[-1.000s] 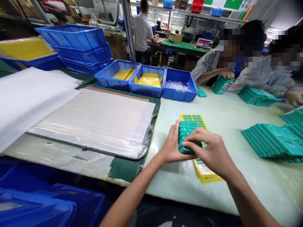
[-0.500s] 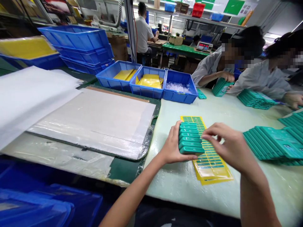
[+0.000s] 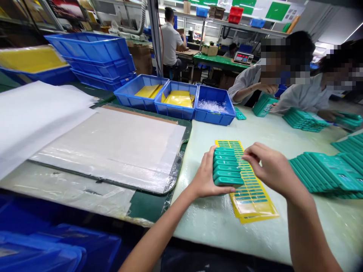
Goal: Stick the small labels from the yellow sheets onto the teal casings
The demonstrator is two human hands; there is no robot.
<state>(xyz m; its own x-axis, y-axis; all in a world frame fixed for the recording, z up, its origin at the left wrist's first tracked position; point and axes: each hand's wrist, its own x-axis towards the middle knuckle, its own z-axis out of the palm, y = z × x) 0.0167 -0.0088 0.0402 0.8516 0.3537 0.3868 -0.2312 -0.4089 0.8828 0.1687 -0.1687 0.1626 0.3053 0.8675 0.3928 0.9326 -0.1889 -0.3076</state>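
Note:
My left hand (image 3: 206, 175) is wrapped round a row of several flat green plastic cases (image 3: 227, 166), their narrow edges turned up toward me. Under and beside them on the table lies a yellow sheet with rows of green labels (image 3: 252, 202). Close to the right side of the held cases, above the sheet, my right hand (image 3: 269, 166) is closed in a pinch. Whatever is between those fingertips, if anything, is too small to make out.
More green cases (image 3: 326, 170) are stacked to the right. Blue bins (image 3: 214, 118) line the far edge, holding yellow sheets and clear bits. A film-covered board (image 3: 121, 147) lies left. Two co-workers (image 3: 249, 85) handle green cases across the table.
My right hand's fingertips have shifted slightly up and away from the held cases, with the fingers drawn closer together. At far right, a co-worker's hand now holds green cases.

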